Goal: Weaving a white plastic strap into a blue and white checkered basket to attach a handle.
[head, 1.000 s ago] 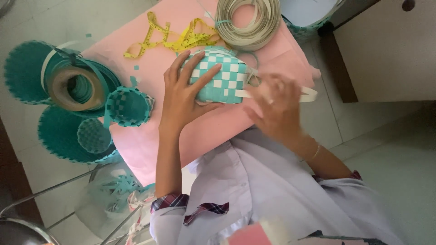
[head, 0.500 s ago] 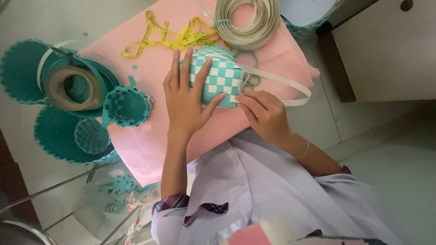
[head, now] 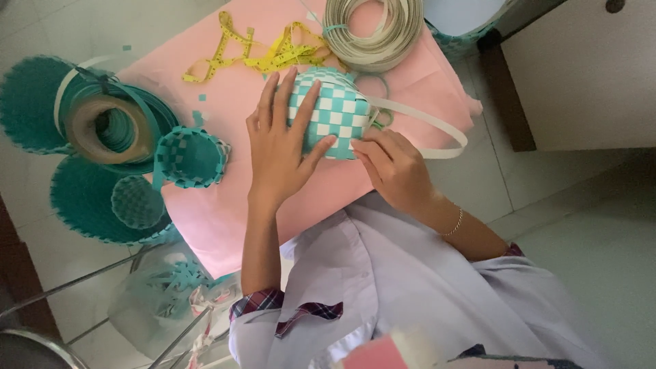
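Off to the left, past the edge of the pink sheet [head: 225,225], sits a coil of teal and cream strip [head: 109,126] among flat teal woven pieces [head: 82,198], and just inside the sheet's edge a small teal woven cup [head: 190,157] stands open-mouthed. A yellow measuring tape [head: 260,55] lies tangled at the far side.

The left hand [head: 280,147] lies spread flat over the near-left face of the checked teal-and-white woven basket [head: 335,113], fingers well apart and reaching up across the weave, thumb out along its lower edge; it presses rather than grips. The basket rests on the sheet near its middle, just this side of a big coil of cream strip [head: 372,31].

It looks light and springy, I would say, thin strips that give under a palm and would dent or slip loose if squeezed hard. Cupping it broadly across the woven wall seems safer than pinching any one strip.

The right hand [head: 393,167] sits at the basket's near-right corner, fingers curled in and tips touching the weave where a loose cream strip [head: 437,130] loops out to the right and back. Whether it actually pinches that strip's end I cannot tell.
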